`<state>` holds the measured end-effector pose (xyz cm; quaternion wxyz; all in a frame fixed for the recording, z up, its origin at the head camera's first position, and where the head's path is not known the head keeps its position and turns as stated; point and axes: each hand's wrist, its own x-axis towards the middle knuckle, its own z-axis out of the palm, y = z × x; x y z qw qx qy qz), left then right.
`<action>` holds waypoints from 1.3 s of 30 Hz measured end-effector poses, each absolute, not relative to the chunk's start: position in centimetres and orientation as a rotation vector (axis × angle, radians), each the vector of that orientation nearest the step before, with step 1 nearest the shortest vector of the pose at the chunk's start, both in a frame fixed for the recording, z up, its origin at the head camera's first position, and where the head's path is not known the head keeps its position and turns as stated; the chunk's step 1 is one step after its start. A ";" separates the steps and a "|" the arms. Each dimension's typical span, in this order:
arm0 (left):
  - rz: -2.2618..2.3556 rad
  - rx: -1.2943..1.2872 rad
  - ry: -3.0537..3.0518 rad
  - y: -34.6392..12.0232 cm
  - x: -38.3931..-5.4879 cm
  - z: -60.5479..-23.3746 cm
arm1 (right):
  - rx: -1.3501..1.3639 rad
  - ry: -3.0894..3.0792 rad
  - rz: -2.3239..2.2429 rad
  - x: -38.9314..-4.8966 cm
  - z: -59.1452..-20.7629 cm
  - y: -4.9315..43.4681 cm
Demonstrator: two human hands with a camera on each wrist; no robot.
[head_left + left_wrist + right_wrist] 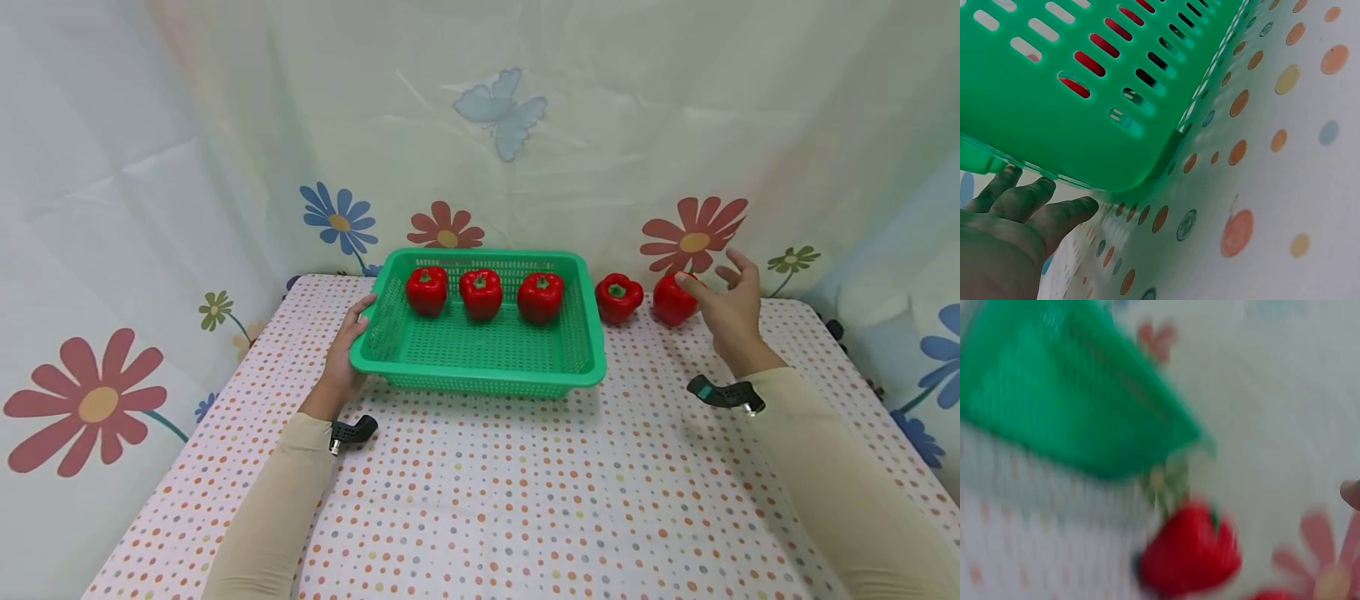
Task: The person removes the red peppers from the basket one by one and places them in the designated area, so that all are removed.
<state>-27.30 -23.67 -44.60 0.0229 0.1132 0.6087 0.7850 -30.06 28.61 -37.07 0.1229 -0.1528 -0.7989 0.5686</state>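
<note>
A green plastic basket [480, 379] stands on the table with three red bell peppers [427, 292] in a row inside. My left hand [347, 354] lies along its left side, touching the rim. In the left wrist view, the left-hand fingers [1063, 215] extend beside the basket's rim, and the thumb is hidden. To the right of the basket sit two more red bell peppers, a nearer one [618, 298] and a farther-right one [672, 302]. Over the farther-right pepper, my right hand [735, 312] is spread, its thumb in front of the pepper's top.
A dotted cloth covers the table [480, 500]. Right behind the basket and peppers hangs a pale curtain [585, 192] printed with flowers and a butterfly. Similar curtains rise at both sides. The right wrist view is blurred.
</note>
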 end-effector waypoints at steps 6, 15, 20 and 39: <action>2.433 0.341 1.885 -24.0 -26.4 -43.8 | 0.006 -2.442 1.716 -29.4 -33.4 22.6; 2.429 0.335 1.881 -23.7 -26.1 -43.8 | 0.301 -2.755 1.690 -32.1 -33.9 16.3; 2.411 0.328 1.909 -23.8 -26.6 -44.4 | 0.339 -2.807 1.621 -33.4 -34.9 14.6; 2.422 0.321 1.915 -23.6 -27.3 -44.5 | 0.357 -3.123 0.584 -34.2 -35.4 12.1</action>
